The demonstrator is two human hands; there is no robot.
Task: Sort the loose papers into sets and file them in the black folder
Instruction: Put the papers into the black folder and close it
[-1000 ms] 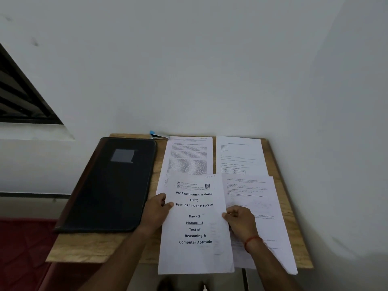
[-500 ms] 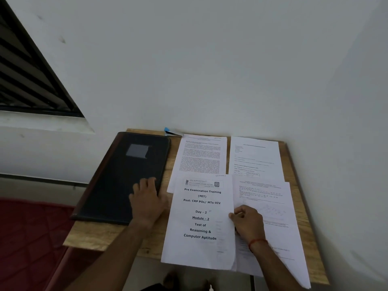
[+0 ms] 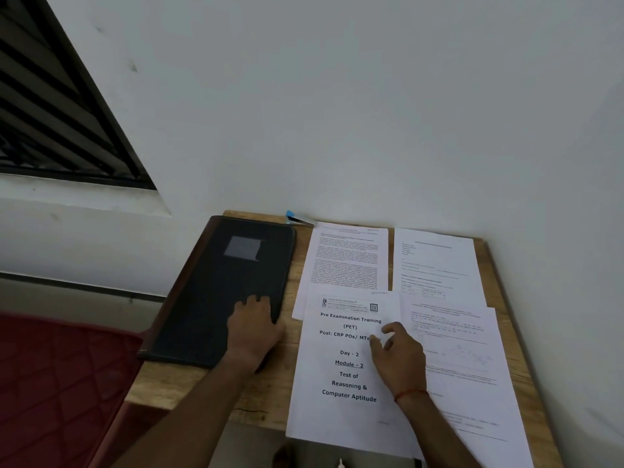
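- A louvred window [image 3: 50, 106] is set in the wall at the far left, and a red quilted surface [image 3: 60, 383] lies below it at the near left, beside the table.
- The black folder [image 3: 219, 292] lies closed on the left part of the wooden table [image 3: 202, 390], with a pale label patch on its cover towards the far end.
- The left hand [image 3: 253, 329] rests palm down on the folder's near right part, fingers straight and flat on the cover, gripping nothing.
- A small blue-capped item [image 3: 293, 217] (too small to name) lies at the far table edge, just past the folder's far right corner.
- A dense-text sheet [image 3: 347, 261] lies far on the table, just right of the folder.
- The title sheet [image 3: 337, 400], headed "Pre Examination Training", overlaps that sheet's near end and hangs over the near table edge.
- The right hand [image 3: 398, 356] rests on the title sheet's right side, fingers loosely bent, thumb and forefinger apart and pinching nothing; a red thread [image 3: 410, 394] circles the wrist.
- A form sheet [image 3: 435, 265] lies at the far right.
- A diagram sheet [image 3: 466, 366] lies near it, overlapping its near end and tucked partly under the title sheet.
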